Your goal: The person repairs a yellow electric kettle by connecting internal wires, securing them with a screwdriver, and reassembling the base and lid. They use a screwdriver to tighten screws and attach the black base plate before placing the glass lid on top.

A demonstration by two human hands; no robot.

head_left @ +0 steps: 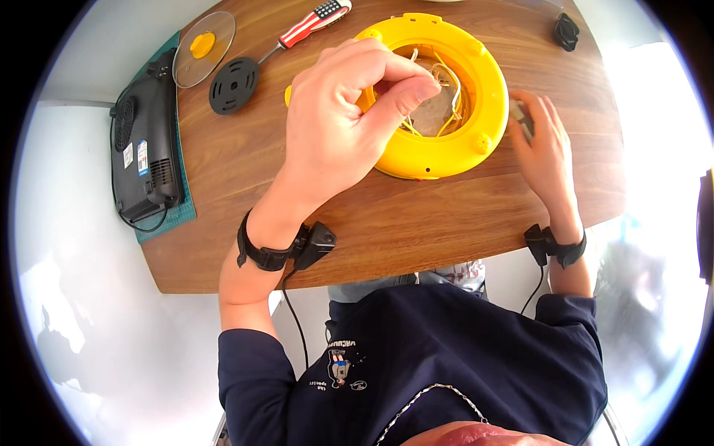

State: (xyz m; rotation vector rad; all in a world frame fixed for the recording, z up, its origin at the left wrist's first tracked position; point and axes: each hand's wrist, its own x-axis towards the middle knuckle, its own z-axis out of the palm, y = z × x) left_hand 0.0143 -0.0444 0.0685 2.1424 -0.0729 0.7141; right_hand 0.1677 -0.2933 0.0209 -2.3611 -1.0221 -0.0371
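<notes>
A yellow ring-shaped plastic housing lies on the table, with white and yellow wires inside its round opening. Over the housing's left side, my left hand is closed in a pinch, thumb against the curled index finger. Whatever is between those fingertips, if anything, cannot be made out. Just right of the housing, my right hand rests low with fingers bent around a small grey-beige object. The fingers cover most of it, so its kind is unclear. Both wrists wear black straps with small devices.
A black perforated disc lies left of the housing, touched by the shaft of a flag-patterned screwdriver. Farther left are a glass lid and a black vented appliance on a green mat. A black plug-like piece sits far right.
</notes>
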